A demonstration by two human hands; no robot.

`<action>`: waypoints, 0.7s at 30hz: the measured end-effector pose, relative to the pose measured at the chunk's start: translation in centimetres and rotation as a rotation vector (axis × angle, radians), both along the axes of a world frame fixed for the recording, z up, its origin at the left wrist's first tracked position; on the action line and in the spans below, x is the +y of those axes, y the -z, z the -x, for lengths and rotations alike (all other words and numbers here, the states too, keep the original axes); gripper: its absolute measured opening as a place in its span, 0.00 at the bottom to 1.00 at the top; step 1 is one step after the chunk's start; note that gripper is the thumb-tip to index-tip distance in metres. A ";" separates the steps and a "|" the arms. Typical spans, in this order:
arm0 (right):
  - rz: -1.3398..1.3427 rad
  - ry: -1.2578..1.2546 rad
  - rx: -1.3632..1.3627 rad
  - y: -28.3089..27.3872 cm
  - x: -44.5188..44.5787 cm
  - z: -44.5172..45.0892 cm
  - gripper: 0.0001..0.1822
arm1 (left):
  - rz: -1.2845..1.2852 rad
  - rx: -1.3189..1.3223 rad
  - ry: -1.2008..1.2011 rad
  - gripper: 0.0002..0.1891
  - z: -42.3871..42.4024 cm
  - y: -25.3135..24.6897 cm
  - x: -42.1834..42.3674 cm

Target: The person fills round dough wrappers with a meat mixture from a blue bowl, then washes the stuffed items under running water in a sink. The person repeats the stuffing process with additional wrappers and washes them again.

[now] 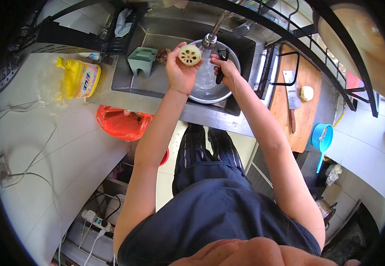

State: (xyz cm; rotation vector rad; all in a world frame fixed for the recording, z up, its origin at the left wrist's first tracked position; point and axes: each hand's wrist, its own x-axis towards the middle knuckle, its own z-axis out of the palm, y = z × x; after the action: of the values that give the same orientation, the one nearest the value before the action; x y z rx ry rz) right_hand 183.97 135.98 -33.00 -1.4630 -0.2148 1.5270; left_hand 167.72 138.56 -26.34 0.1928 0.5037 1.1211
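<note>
My left hand (183,71) holds a piece of lotus root (190,55), its cut face with several holes turned up. In my right hand (227,69) is a black vegetable peeler (221,74), head pointing away from me. Between and beneath both hands stands a round metal basin (209,98) in the sink. Water runs into it from the faucet (209,40). Left of my left hand, a brownish item (163,56) lies in the sink beside a green plastic caddy (142,56); what it is, I cannot tell.
At the right, a wooden cutting board (307,119) bears a cleaver (291,93) and a pale peeled piece (306,93). Near it sits a blue handled strainer (322,138). A red plastic bag (122,124) hangs below the counter's left edge. A yellow pump bottle (81,78) stands left. Black racks overhang the sink.
</note>
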 end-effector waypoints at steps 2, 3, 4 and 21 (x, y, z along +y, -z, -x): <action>0.005 -0.020 -0.013 1.3 1.3 0.8 0.06 | -0.074 -0.054 0.039 0.19 1.7 -4.6 -1.1; 0.012 -0.015 -0.028 1.8 2.0 1.2 0.05 | -0.112 -0.068 0.051 0.20 2.3 -6.7 -1.7; 0.017 -0.011 -0.042 2.2 2.6 1.4 0.04 | -0.152 -0.081 0.064 0.21 2.9 -8.5 -2.2; -0.040 -0.017 -0.032 4.0 4.7 1.4 0.12 | -0.502 -0.019 0.107 0.30 6.3 -15.0 -4.9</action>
State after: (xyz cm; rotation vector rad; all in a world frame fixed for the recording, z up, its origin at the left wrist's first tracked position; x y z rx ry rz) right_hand 182.57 140.72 -36.99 -1.4580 -0.2753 1.5053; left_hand 161.39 133.66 -11.32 0.6375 0.1834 1.1275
